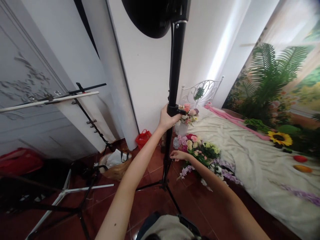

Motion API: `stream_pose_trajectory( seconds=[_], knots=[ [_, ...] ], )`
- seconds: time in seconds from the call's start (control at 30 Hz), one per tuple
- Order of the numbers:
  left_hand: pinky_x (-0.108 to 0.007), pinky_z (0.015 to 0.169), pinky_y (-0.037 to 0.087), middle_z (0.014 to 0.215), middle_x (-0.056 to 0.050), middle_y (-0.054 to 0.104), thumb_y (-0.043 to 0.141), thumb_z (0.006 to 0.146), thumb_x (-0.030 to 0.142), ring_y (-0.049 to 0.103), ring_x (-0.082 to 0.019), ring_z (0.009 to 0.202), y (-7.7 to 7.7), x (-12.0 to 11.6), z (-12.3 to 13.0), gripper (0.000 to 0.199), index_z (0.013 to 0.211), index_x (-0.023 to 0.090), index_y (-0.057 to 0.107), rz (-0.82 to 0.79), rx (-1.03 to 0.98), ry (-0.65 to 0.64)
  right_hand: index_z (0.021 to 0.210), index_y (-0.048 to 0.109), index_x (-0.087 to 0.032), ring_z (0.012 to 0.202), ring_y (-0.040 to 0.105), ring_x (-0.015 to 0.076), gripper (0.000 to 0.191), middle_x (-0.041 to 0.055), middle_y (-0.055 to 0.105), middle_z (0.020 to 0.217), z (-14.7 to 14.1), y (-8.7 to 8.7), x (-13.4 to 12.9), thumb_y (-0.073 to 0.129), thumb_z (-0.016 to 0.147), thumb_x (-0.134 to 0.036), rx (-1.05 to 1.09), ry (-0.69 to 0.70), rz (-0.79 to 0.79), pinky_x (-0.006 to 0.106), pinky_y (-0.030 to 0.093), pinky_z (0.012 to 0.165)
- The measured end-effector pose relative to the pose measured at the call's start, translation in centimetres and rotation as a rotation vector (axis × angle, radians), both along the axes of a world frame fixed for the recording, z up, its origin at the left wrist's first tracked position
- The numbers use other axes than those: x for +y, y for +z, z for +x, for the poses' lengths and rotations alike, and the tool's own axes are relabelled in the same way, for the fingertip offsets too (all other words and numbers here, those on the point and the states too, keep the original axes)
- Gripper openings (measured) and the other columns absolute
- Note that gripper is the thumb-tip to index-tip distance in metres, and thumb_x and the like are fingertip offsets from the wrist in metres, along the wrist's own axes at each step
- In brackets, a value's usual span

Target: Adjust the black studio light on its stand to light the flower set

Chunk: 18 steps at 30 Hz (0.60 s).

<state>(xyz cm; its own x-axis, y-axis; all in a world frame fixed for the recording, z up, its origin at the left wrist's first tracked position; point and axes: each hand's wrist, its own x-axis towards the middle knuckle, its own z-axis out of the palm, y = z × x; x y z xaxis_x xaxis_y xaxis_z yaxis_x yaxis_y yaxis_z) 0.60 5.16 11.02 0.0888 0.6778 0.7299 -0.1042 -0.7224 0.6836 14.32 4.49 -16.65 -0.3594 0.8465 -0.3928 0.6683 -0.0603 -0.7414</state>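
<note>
A black light stand (175,56) rises in front of me with a dark, round lamp head (150,15) at its top, cut off by the frame edge. My left hand (168,119) is wrapped round the pole just below a black collar with a locking lever (178,110). Lower down, my right hand (179,155) is beside the pole, its fingers loosely bent and their tips close to the lower section. Whether they touch it I cannot tell. The stand's spread legs (173,199) rest on the red tiled floor (197,203).
Artificial flowers (193,145) lie right of the stand, beside a cream-draped bed (225,133) with a white metal headboard (208,88). On the left are a backdrop stand with clamps (85,111), a basket (117,171), a red bag (143,138) and white tripod legs (87,189).
</note>
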Motion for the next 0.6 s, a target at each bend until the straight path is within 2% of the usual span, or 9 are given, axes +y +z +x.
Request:
stream_pose_trajectory(
  seconds=[0.07, 0.13, 0.23, 0.33, 0.43, 0.6],
  knots=[
    [-0.022, 0.059, 0.044, 0.063, 0.003, 0.056, 0.068, 0.058, 0.017, 0.058, -0.011, 0.061, 0.0, 0.1, 0.0, 0.026, 0.079, 0.015, 0.054, 0.002, -0.005, -0.004, 0.099, 0.061, -0.015, 0.059, 0.056, 0.0098, 0.038, -0.0021, 0.064, 0.07, 0.1, 0.8, 0.8, 0.073, 0.064, -0.027, -0.12, 0.229, 0.126, 0.016, 0.041, 0.053],
    [-0.023, 0.061, 0.045, 0.064, 0.003, 0.057, 0.068, 0.057, 0.017, 0.058, -0.011, 0.062, -0.1, 0.3, 0.0, 0.025, 0.079, 0.015, 0.054, 0.005, -0.006, -0.016, 0.099, 0.063, -0.016, 0.066, 0.059, 0.0114, 0.047, -0.0002, 0.066, 0.079, -0.3, 1.6, 1.7, 0.078, 0.056, -0.025, -0.349, 0.414, 0.256, 0.016, 0.042, 0.057],
    [-0.024, 0.062, 0.045, 0.064, 0.003, 0.057, 0.068, 0.057, 0.016, 0.058, -0.011, 0.061, -0.2, 0.5, -0.1, 0.025, 0.078, 0.016, 0.054, 0.01, -0.004, -0.026, 0.093, 0.066, -0.014, 0.072, 0.061, 0.0154, 0.05, 0.0032, 0.068, 0.082, -1.5, 2.4, 3.0, 0.082, 0.048, -0.028, -0.6, 0.547, 0.345, 0.018, 0.043, 0.06],
    [-0.023, 0.061, 0.045, 0.066, 0.002, 0.057, 0.069, 0.058, 0.017, 0.057, -0.011, 0.061, -0.2, 0.5, -0.1, 0.026, 0.079, 0.015, 0.054, 0.013, -0.007, -0.032, 0.084, 0.067, -0.015, 0.078, 0.063, 0.0196, 0.046, 0.0048, 0.068, 0.084, -2.4, 2.7, 3.5, 0.083, 0.044, -0.032, -0.671, 0.578, 0.378, 0.021, 0.044, 0.065],
    [-0.023, 0.06, 0.045, 0.068, 0.002, 0.058, 0.07, 0.057, 0.019, 0.057, -0.01, 0.062, -0.1, 0.5, -0.2, 0.029, 0.081, 0.015, 0.055, 0.01, -0.008, -0.023, 0.087, 0.065, -0.014, 0.084, 0.063, 0.0241, 0.047, 0.0099, 0.068, 0.09, -2.4, 2.8, 2.7, 0.081, 0.048, -0.036, -0.716, 0.577, 0.444, 0.024, 0.045, 0.069],
    [-0.023, 0.06, 0.045, 0.067, 0.002, 0.058, 0.071, 0.058, 0.021, 0.057, -0.011, 0.063, -0.1, 0.5, 0.0, 0.029, 0.081, 0.015, 0.054, -0.005, -0.007, -0.005, 0.109, 0.053, -0.011, 0.086, 0.063, 0.025, 0.037, 0.0148, 0.067, 0.092, -1.4, 1.2, -0.7, 0.059, 0.076, -0.025, -0.721, 0.464, 0.569, 0.026, 0.043, 0.071]
  ],
)
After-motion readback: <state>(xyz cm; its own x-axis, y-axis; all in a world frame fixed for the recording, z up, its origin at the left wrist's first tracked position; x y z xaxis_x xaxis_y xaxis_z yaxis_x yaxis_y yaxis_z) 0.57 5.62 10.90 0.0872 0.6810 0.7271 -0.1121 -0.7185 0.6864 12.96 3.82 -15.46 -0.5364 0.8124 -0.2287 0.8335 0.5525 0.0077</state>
